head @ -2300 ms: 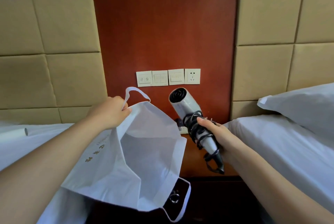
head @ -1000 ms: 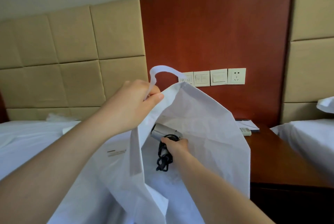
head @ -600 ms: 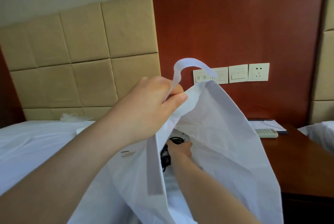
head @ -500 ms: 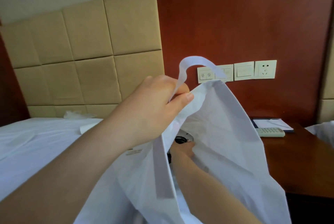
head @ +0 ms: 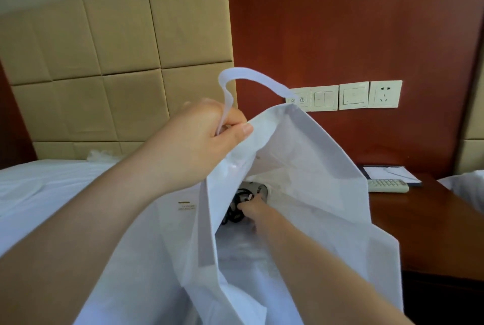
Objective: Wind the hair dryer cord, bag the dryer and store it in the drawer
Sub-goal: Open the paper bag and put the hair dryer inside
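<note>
My left hand [head: 201, 138] pinches the rim and handle strap of a white fabric bag [head: 314, 180], holding its mouth open above the bed. My right hand [head: 252, 208] reaches deep inside the bag and grips the silver hair dryer [head: 258, 189], whose black cord [head: 234, 210] is wound round it. Only the dryer's rear end and part of the cord show past the bag's near edge. The drawer is not in view.
A dark wooden nightstand [head: 424, 233] stands to the right, with a white remote [head: 387, 185] and a notepad [head: 390, 171] at its back. Wall switches and a socket [head: 383, 94] sit above it. White bedding [head: 52, 188] lies to the left.
The dryer has gone from the air in front of the wall down into the bag. My right hand has pushed it deeper, and the view has swung left toward the bed.
</note>
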Available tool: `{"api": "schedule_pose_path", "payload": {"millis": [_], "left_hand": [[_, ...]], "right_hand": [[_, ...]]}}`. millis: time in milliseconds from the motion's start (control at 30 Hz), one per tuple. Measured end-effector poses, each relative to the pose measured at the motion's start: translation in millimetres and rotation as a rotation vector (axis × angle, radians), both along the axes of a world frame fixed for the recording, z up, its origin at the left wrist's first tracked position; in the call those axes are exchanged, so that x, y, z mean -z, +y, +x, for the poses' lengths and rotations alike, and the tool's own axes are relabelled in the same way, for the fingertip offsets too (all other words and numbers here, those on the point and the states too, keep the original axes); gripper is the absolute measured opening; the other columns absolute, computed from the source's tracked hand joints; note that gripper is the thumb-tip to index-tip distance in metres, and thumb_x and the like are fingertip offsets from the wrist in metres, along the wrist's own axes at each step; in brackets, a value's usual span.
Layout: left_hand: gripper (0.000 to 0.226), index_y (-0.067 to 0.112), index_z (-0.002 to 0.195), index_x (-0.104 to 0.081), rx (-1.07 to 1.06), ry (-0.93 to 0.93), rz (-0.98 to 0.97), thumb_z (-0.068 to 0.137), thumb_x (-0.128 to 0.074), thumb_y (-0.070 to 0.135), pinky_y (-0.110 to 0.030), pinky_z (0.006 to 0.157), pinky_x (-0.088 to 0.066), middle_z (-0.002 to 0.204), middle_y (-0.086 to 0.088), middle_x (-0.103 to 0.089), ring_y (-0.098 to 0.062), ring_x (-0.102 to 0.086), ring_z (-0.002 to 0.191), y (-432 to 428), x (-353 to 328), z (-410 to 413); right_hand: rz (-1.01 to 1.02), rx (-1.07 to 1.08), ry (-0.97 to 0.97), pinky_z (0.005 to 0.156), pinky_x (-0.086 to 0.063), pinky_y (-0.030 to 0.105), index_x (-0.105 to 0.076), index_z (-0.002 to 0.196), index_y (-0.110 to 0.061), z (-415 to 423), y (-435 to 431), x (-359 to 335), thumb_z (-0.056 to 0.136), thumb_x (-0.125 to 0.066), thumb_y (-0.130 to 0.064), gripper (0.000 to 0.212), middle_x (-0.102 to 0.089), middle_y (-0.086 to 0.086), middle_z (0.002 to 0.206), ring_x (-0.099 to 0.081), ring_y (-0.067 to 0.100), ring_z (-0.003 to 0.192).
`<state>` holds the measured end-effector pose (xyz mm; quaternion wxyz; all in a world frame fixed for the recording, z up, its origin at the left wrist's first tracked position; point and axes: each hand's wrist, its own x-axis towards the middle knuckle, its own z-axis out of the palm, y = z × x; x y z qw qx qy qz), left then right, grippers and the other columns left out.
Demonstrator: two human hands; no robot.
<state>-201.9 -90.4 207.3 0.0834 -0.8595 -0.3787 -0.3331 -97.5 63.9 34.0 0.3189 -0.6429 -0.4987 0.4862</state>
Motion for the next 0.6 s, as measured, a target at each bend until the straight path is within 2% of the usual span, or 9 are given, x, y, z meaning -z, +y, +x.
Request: {"api": "schedule_pose_path", "payload": {"millis": [33,67,100,167,267,333,433,533,600], "left_hand": [[0.043,-0.003,0.061,-0.043,-0.006,0.01,-0.014,0.094,-0.047,0.023,-0.02,0.049,-0.026,0.053,0.003,-0.028,-0.011,-0.028,0.051,-0.2,1.1,2.6],[0.042,-0.001,0.06,-0.042,-0.017,0.02,-0.031,0.094,-0.047,0.023,-0.021,0.049,-0.026,0.053,0.004,-0.029,-0.011,-0.028,0.051,-1.1,2.4,5.7],[0.042,0.002,0.059,-0.038,-0.031,0.028,-0.049,0.094,-0.047,0.023,-0.02,0.049,-0.026,0.054,0.005,-0.031,-0.011,-0.028,0.052,-1.9,4.0,8.7],[0.041,0.009,0.058,-0.034,-0.045,0.032,-0.088,0.095,-0.047,0.021,-0.019,0.049,-0.027,0.055,0.007,-0.033,-0.011,-0.028,0.054,-4.5,7.7,15.3],[0.042,0.01,0.057,-0.032,-0.046,0.045,-0.126,0.095,-0.049,0.02,-0.018,0.049,-0.026,0.053,0.006,-0.032,-0.011,-0.028,0.052,-9.3,12.6,25.0],[0.041,0.006,0.057,-0.038,-0.05,0.051,-0.145,0.094,-0.05,0.019,-0.018,0.049,-0.027,0.054,0.003,-0.027,-0.011,-0.028,0.052,-12.7,16.5,29.6],[0.041,0.001,0.06,-0.045,-0.085,0.101,-0.151,0.095,-0.051,0.021,-0.017,0.052,-0.028,0.055,0.002,-0.025,-0.009,-0.032,0.057,-20.2,23.7,36.6],[0.04,0.005,0.06,-0.044,-0.109,0.142,-0.163,0.095,-0.05,0.025,-0.017,0.052,-0.028,0.054,0.002,-0.029,-0.005,-0.038,0.055,-31.0,31.6,45.0],[0.036,0.004,0.068,-0.053,-0.128,0.15,-0.2,0.094,-0.051,0.029,-0.019,0.051,-0.027,0.055,0.003,-0.033,-0.007,-0.038,0.054,-38.2,38.2,50.3]], "right_hand": [[0.004,-0.058,-0.042,0.101,-0.038,0.032,-0.024,0.143,-0.002,7.6,-3.7,-2.0,0.097,-0.042,-0.012,0.051,-0.044,0.017,0.137,-0.052,0.027,0.113],[0.014,-0.11,-0.075,0.088,-0.04,0.029,-0.032,0.141,-0.005,15.8,-11.2,-5.9,0.097,-0.042,-0.015,0.046,-0.049,0.013,0.122,-0.055,0.02,0.094],[0.019,-0.142,-0.101,0.081,-0.04,0.03,-0.037,0.139,-0.009,24.2,-11.6,-4.7,0.096,-0.044,-0.02,0.045,-0.05,0.01,0.115,-0.053,0.016,0.084],[0.019,-0.191,-0.153,0.083,-0.044,0.032,-0.041,0.137,-0.017,38.6,-26.8,-9.3,0.094,-0.046,-0.028,0.045,-0.055,0.005,0.121,-0.057,0.019,0.094],[0.019,-0.297,-0.205,0.095,-0.045,0.031,-0.049,0.131,-0.013,62.0,-50.9,-21.8,0.095,-0.047,-0.028,0.038,-0.06,0.001,0.128,-0.061,0.017,0.106],[0.052,-0.382,-0.288,0.094,-0.046,0.029,-0.054,0.124,-0.01,75.6,-75.0,-34.1,0.096,-0.048,-0.023,0.032,-0.06,0.001,0.128,-0.061,0.016,0.11],[0.1,-0.451,-0.371,0.086,-0.046,0.026,-0.059,0.121,-0.013,93.7,-108.1,-42.5,0.093,-0.049,-0.022,0.03,-0.064,0.001,0.121,-0.064,0.017,0.106],[0.131,-0.559,-0.432,0.094,-0.047,0.028,-0.057,0.123,-0.015,112.4,-142.8,-52.8,0.093,-0.051,-0.023,0.031,-0.065,-0.001,0.111,-0.065,0.016,0.104],[0.149,-0.604,-0.417,0.096,-0.047,0.03,-0.056,0.123,-0.016,127.5,-163.8,-63.3,0.093,-0.053,-0.024,0.031,-0.067,-0.001,0.112,-0.066,0.014,0.101]]}}
